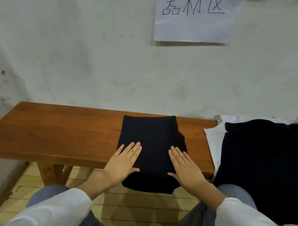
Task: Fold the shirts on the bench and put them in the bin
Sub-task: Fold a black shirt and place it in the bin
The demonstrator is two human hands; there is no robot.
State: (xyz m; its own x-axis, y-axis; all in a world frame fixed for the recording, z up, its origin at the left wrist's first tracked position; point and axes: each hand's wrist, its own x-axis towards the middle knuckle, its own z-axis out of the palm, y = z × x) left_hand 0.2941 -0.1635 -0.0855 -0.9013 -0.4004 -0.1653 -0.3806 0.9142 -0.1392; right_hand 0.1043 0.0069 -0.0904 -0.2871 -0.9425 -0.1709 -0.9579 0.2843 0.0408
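Note:
A black shirt, folded into a narrow rectangle, lies across the wooden bench with its near end hanging over the front edge. My left hand presses flat on its left side, fingers straight. My right hand presses flat on its right side. At the right end of the bench lies a heap of unfolded shirts: a black one on top of a white one, draping over the edge. No bin is in view.
The bench stands against a pale wall with a paper sign taped above. The left half of the bench top is bare wood. Below are a wooden floor and my knees.

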